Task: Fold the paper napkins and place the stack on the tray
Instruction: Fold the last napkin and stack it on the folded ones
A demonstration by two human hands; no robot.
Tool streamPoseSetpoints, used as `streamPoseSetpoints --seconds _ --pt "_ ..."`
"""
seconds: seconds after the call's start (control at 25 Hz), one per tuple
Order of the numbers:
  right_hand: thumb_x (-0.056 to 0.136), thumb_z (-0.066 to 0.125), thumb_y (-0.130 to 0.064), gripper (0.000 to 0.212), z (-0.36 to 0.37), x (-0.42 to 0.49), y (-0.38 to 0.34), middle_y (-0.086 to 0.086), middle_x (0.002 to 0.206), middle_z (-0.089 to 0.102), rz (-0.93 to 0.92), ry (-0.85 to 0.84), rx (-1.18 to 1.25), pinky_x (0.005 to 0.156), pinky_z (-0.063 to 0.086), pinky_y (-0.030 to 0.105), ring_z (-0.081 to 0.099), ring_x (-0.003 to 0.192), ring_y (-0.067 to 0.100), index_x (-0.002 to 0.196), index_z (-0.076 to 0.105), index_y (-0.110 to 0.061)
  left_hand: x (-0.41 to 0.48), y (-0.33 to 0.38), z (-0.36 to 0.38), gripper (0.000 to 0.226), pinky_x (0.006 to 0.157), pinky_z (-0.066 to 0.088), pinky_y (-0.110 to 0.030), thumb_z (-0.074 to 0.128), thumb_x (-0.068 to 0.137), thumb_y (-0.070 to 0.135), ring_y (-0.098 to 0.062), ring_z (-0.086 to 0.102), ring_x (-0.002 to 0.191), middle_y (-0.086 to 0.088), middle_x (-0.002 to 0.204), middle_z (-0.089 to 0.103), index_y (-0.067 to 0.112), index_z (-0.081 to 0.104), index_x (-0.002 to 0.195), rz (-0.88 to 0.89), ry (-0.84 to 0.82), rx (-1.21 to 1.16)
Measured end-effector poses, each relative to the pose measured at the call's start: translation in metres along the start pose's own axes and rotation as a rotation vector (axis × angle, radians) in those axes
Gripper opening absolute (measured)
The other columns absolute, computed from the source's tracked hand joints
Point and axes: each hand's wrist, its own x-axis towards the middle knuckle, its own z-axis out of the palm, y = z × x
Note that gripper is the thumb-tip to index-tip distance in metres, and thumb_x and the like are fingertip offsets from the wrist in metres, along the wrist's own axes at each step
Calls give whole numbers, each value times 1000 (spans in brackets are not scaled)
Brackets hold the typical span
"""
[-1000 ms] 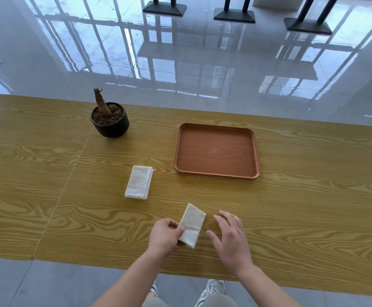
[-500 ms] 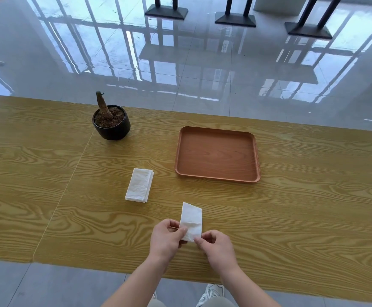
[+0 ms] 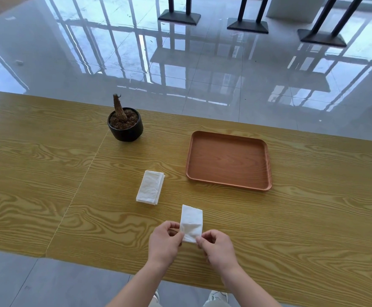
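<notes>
The long wood-grain bench (image 3: 47, 173) runs edge to edge, bare and open on the left and right, its near edge just under the wrists. On it, the rounded-corner brown wooden tray (image 3: 267, 165) lies flat, well apart from the black round plant pot (image 3: 126, 131); a white folded napkin stack (image 3: 150, 187) sits between them, nearer. The left hand (image 3: 164, 244) and right hand (image 3: 219, 248) each pinch a lower corner of a small crinkled napkin (image 3: 191, 222) in a fingertip grip.
</notes>
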Motion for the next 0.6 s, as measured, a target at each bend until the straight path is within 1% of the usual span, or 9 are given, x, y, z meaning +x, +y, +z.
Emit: streamPoseSetpoints --seconds 0.2,0.4,0.6 --pt "82 77 -25 13 17 12 -25 4 73 75 -57 -22 -54 59 49 31 59 59 9 74 70 -17 10 5 -24 9 65 59 -36 75 83 23 -13 69 64 3 68 73 29 69 83 82 71 105" --pt "83 76 -24 13 42 24 -53 6 73 75 -117 -56 -75 58 49 33 56 53 7 75 70 -17 32 14 -52 13 67 56 -34 76 82 23 -9 68 65 5 68 71 32 69 88 122 120 136" --pt "83 76 -24 12 69 42 -84 5 75 75 -144 -53 -67 60 50 33 58 57 7 75 70 -17 59 23 -80 20 66 55 -31 76 81 23 -5 66 63 7 67 71 39 65 78 149 157 131"
